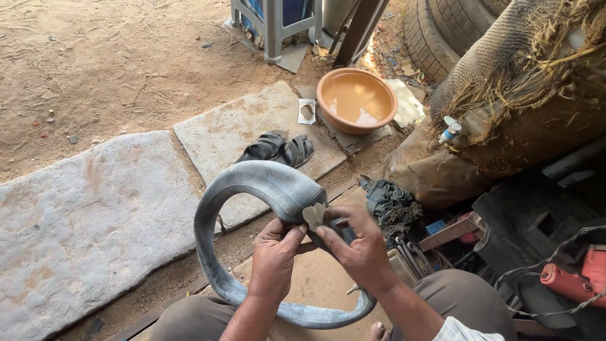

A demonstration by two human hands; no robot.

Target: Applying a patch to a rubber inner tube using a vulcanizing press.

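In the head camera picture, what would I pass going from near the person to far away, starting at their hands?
Left hand and right hand on the grey inner tube → black sandals → orange bowl of water → grey plastic stool legs.

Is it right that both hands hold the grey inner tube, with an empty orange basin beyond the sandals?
Not quite. The head view shows the basin full of murky water, not empty. The rest stands: left hand and right hand hold the inner tube, sandals beyond.
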